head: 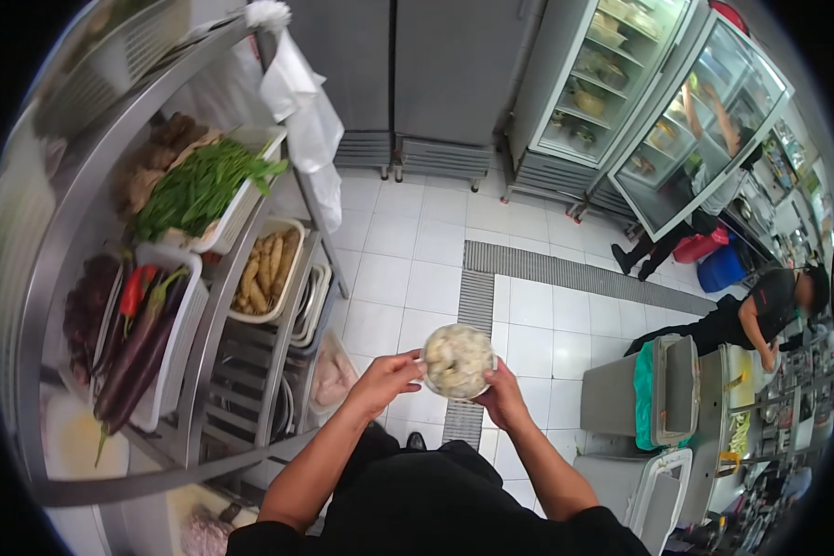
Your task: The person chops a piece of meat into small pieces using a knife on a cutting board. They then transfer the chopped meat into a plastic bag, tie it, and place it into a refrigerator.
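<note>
A round container (459, 361) filled with pale, chunky food is held out in front of my body, above the tiled floor. My left hand (389, 379) grips its left side, with the thumb and fingers at the rim. On the opposite side, my right hand (504, 396) holds the rim and the wall. What the food is, I cannot tell. To my left stands a metal shelf rack with a white basket of leafy greens (194, 187), eggplants (139, 347) with a red pepper (133, 295), and a tub of knobbly yellowish-brown roots (267, 271).
A floor drain grate (476, 299) runs ahead. Grey bins (618, 396) stand at right beside a counter (716, 417), where a person (771, 306) works. Another person (719, 174) reaches into a fridge behind its open glass door (702, 125). Steel cabinets (452, 69) stand ahead.
</note>
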A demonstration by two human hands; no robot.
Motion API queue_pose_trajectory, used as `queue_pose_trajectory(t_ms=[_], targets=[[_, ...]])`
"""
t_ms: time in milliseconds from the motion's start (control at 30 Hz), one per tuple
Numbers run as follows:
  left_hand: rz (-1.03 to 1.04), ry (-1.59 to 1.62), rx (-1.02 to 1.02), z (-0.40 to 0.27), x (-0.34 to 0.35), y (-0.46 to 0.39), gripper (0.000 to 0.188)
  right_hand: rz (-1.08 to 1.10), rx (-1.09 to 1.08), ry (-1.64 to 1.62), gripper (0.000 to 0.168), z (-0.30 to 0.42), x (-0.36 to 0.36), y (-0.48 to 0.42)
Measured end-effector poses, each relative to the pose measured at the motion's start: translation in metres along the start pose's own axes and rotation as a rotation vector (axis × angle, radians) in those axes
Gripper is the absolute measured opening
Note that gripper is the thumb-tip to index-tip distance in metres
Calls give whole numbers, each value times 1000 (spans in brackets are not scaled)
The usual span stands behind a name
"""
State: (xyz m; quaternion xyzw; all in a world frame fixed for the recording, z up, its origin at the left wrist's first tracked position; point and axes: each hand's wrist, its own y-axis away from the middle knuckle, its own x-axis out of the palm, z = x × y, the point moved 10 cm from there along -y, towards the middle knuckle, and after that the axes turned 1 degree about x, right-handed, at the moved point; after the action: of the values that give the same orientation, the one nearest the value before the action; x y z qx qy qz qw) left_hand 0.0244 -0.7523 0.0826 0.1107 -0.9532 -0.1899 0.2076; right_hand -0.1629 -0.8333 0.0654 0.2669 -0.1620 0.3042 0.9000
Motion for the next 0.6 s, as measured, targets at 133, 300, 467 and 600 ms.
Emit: queue_pose_trajectory(t_ms=[133, 300, 467, 600], targets=[[16, -38, -31, -44, -3, -82, 25, -244, -187, -96, 63, 55, -44, -18], [-64, 169, -56, -78, -62, -194, 19, -466, -354, -165, 66, 104, -98, -67], [-122, 265, -24, -153, -90, -322, 22, -703, -454, -339, 66, 134, -140, -122], [-124, 320, 76, -253, -85, -414, 28, -761, -528, -473, 68, 165, -143, -178]])
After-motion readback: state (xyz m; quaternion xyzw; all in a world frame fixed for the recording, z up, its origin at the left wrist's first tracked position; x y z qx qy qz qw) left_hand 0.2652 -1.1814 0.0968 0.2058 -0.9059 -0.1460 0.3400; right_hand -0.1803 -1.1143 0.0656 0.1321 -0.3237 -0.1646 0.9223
